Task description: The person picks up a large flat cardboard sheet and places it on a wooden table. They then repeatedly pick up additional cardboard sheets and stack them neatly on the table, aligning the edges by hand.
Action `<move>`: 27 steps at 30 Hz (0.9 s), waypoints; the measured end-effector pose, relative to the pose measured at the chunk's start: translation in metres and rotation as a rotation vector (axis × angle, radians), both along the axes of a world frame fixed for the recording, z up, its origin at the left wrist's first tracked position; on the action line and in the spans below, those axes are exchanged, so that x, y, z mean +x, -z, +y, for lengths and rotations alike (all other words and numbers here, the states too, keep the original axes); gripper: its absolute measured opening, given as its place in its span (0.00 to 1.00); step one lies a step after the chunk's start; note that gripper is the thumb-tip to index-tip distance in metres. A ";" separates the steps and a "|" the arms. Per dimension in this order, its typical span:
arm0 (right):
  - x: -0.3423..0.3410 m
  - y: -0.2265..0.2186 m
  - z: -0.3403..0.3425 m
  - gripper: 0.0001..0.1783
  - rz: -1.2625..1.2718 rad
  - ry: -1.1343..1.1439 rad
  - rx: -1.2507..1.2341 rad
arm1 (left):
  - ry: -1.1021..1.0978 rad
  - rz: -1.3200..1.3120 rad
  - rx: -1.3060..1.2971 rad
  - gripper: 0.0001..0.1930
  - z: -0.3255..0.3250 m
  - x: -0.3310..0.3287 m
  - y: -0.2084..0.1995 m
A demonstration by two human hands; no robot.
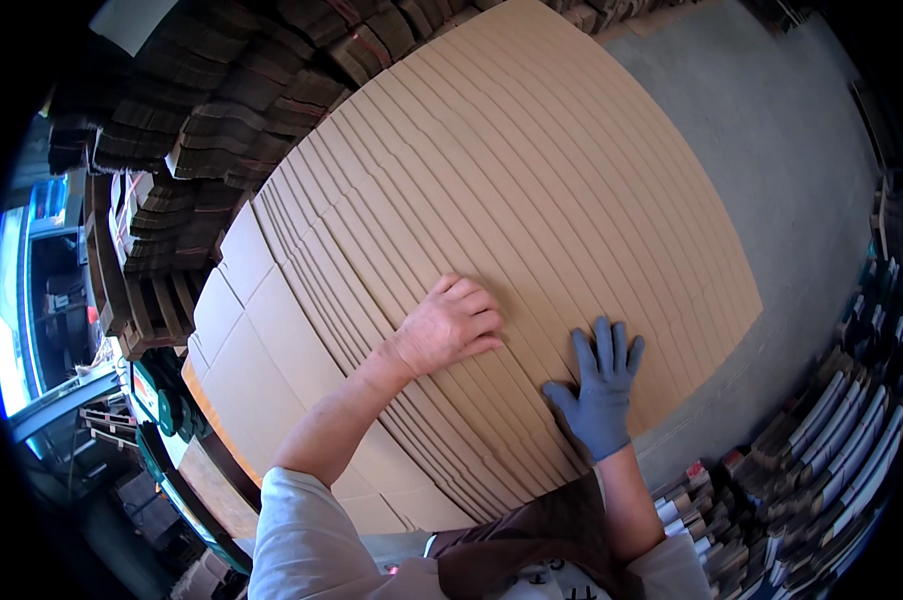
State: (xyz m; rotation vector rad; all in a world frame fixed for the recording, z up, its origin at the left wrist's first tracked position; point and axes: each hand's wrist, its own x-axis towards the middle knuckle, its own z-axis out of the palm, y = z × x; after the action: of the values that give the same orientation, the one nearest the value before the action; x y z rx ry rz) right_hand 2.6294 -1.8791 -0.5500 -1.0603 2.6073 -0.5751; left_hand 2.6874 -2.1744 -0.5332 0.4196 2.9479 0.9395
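Observation:
A wide fan of overlapping brown cardboard sheets [532,200] spreads under both of my hands, each sheet showing a narrow strip along its edge. My bare left hand [452,322] rests near the middle of the fan, fingers bent inward and closed at the edge of a cardboard sheet; the thumb is hidden. To its right and nearer my body, my right hand [604,390] wears a grey glove. It lies flat on the sheets with fingers stretched and thumb out to the left. On the left, the end sheet [292,340] shows a broad face with crease lines.
Dark stacks of bundled cardboard [222,110] rise at the far left beside wooden pallets [162,305]. Grey floor [772,150] runs along the right. Rows of bundled stacks [822,440] stand at the lower right. Green machinery [162,400] is at the left.

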 end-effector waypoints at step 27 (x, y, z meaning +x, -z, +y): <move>-0.006 -0.002 0.002 0.48 0.022 0.013 -0.018 | -0.018 0.016 0.013 0.13 0.002 0.000 0.005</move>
State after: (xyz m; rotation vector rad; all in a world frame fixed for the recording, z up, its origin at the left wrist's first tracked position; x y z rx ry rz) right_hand 2.6237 -1.8774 -0.5476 -1.0617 2.6352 -0.5945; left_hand 2.6878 -2.1722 -0.5383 0.4036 2.9662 0.9615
